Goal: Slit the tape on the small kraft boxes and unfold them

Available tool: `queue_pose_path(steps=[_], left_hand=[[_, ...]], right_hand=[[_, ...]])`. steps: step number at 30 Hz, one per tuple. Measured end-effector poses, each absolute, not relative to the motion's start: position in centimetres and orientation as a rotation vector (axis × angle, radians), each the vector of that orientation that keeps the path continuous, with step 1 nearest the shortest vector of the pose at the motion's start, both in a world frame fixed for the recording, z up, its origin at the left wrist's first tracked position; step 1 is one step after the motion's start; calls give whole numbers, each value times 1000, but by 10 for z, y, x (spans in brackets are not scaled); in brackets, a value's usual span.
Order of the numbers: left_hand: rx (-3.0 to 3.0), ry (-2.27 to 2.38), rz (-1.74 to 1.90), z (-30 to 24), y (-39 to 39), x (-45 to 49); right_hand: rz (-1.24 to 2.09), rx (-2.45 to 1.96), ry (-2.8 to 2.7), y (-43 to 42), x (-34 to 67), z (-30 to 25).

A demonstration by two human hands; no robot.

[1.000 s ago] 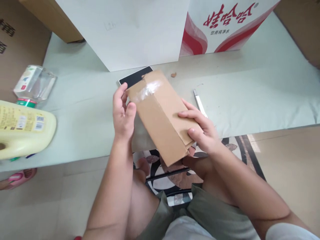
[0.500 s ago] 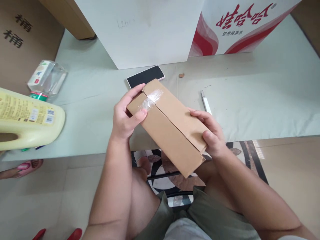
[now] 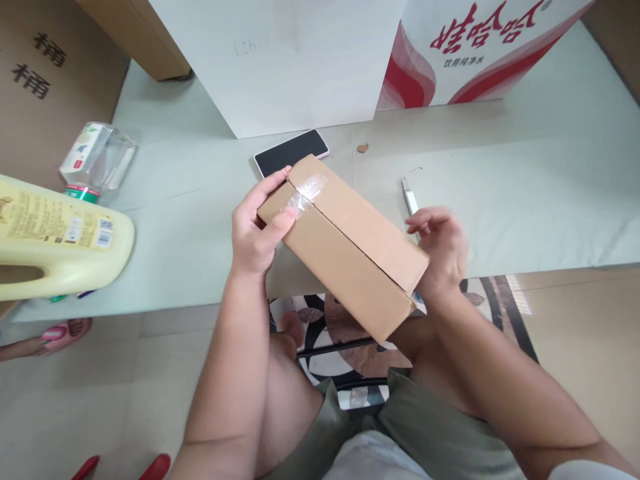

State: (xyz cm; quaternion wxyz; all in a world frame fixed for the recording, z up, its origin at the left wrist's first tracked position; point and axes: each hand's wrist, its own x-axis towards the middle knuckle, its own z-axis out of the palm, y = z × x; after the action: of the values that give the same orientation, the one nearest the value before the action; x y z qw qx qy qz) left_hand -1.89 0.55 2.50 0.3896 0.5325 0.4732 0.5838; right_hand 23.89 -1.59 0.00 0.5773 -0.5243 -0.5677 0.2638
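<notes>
A long brown cardboard box (image 3: 355,247) is held up at a slant over the table's front edge, with clear tape (image 3: 313,189) across the seam at its upper left end. My left hand (image 3: 260,227) grips that end, thumb on top beside the tape and fingers round the far side. My right hand (image 3: 443,250) is beside the box's lower right end, its fingers loosely bent, slightly blurred, with no object seen in them. Just beyond those fingertips lies a slim, pale box cutter (image 3: 409,197) on the table, partly covered by the hand.
Behind the box lies a dark-screened phone (image 3: 295,152), in front of a big white carton (image 3: 300,73). At left, a yellow jug (image 3: 65,240) and a clear plastic bottle (image 3: 100,157) lie on the table (image 3: 525,180). A small brown scrap (image 3: 363,148) sits near the phone.
My right hand has come off the box and moved up and right, close to the box cutter. My left hand keeps hold of the box, which has shifted slightly.
</notes>
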Motion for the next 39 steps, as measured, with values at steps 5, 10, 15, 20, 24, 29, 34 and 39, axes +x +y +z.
queue_pose_path(steps=[5,10,15,20,24,29,34,39], left_hand=[[1361,1182,1499,20,6,-20],[1386,1159,1536,19,6,-18],[1387,1140,1508,25,0,-8],[1340,1140,1462,28,-4,5],[1340,1135,1432,31,-7,13],[1411,1125,1404,30,-7,15],[1384,1106,1411,27,-7,15],[1335,1083,1398,27,-8,14]], right_hand=[[365,-1812,-1519,18,278,-16],[397,-2010,-1693,27,291,-27],[782,-1620,-1275,36,277,5],[1027,-953,-1177,29,268,77],[924,-974,-1213,-1,249,115],[894,-943,-1476,-27,228,108],[932,-1046,-1752,-24,229,99],[903,-1067,-1821,-23,230,94]])
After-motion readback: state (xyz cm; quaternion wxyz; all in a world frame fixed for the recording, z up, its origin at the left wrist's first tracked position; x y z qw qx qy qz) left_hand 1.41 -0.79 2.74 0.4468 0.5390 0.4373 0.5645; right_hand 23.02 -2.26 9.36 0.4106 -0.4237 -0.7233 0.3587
